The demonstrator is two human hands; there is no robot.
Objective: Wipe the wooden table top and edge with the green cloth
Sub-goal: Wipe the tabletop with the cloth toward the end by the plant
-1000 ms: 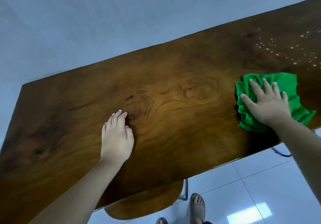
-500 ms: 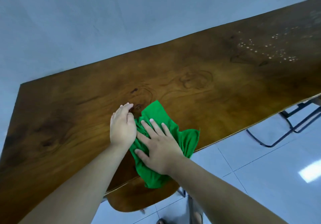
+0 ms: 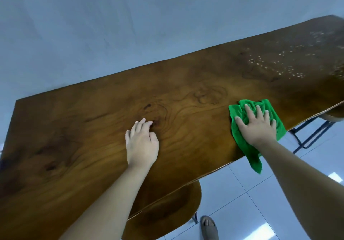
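The long wooden table (image 3: 186, 83) runs from lower left to upper right. A crumpled green cloth (image 3: 240, 113) lies near the table's front edge on the right, one corner hanging over that edge. My right hand (image 3: 257, 126) presses flat on the cloth with fingers spread. My left hand (image 3: 142, 144) rests on the bare wood near a dark knot, fingers straight and loosely together. A patch of pale droplets (image 3: 275, 66) speckles the wood at the far right.
A wooden stool seat (image 3: 167, 213) sits under the front edge. A dark metal frame (image 3: 312, 133) stands on the white tiled floor (image 3: 232, 193) at right. A sandalled foot (image 3: 209, 227) shows at the bottom. A blue-grey wall (image 3: 130, 25) lies behind the table.
My right hand slid the green cloth from beside my left hand back to the right along the front edge. My left hand stayed on the wood.
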